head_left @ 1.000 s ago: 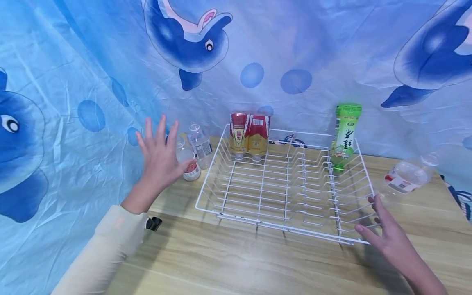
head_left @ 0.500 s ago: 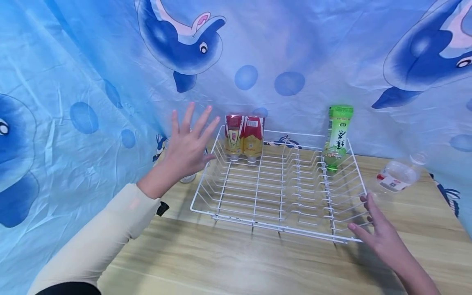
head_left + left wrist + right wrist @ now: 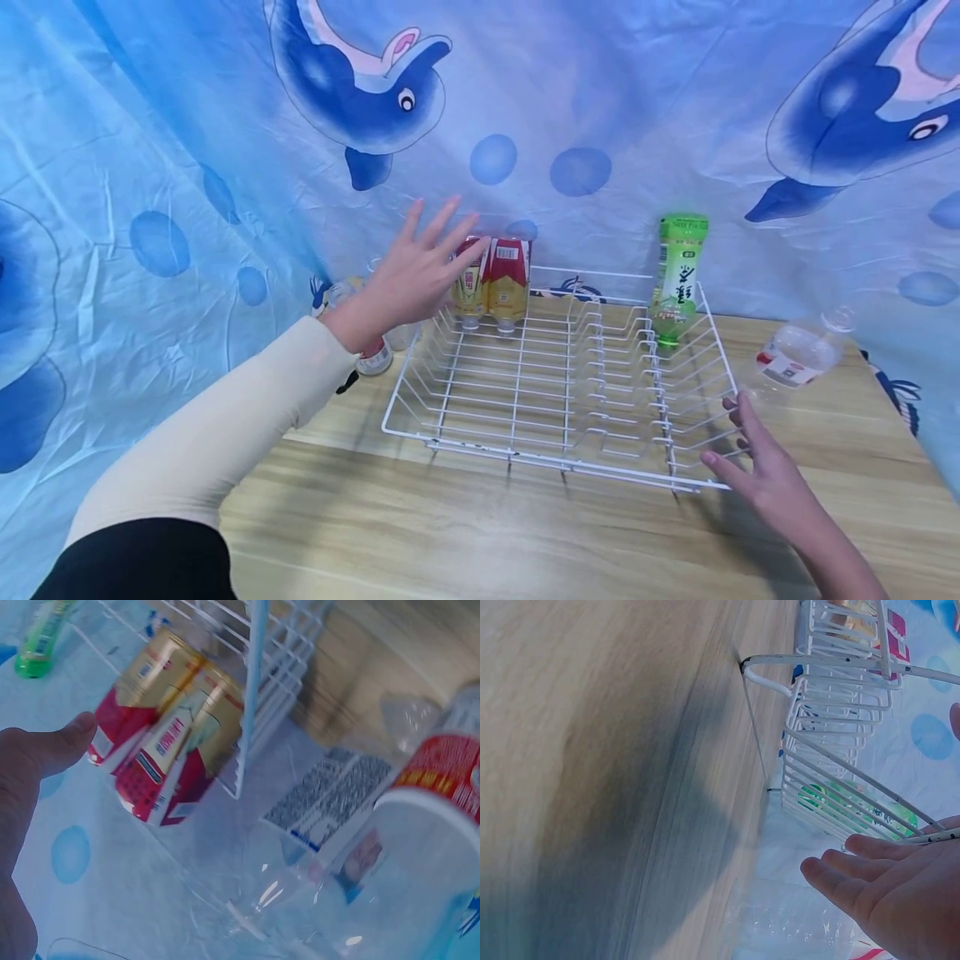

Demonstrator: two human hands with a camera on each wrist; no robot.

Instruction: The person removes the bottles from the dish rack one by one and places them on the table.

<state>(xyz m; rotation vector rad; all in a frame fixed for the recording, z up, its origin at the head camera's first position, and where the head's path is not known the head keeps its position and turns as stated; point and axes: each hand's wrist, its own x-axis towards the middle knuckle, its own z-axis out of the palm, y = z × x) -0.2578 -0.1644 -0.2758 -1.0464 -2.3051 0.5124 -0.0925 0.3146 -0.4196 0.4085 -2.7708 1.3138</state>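
My left hand (image 3: 416, 275) hovers with fingers spread above the rack's back left corner, partly covering one of two red-and-gold bottles (image 3: 507, 279). These stand upside down, caps lowermost, in the white wire dish rack (image 3: 585, 469). In the left wrist view, the thumb (image 3: 71, 742) appears beside the red-and-gold bottles (image 3: 187, 750); contact cannot be told. My right hand (image 3: 772, 479) rests against the rack's right rim, thumb inside, the fingers (image 3: 847, 885) extended outside it. A green tea bottle (image 3: 678, 275) leans upside down at the rack's back right.
Clear plastic bottles (image 3: 373, 360) stand left of the rack, partly hidden by the left arm. Another clear bottle (image 3: 798, 354) is to its right. A blue dolphin-print curtain (image 3: 585, 100) hangs behind the wooden table (image 3: 487, 533).
My left hand has moved right, from over the clear bottles to the red-and-gold ones, its fingers still spread. The right hand stays at the rack's rim. The head view has shifted slightly.
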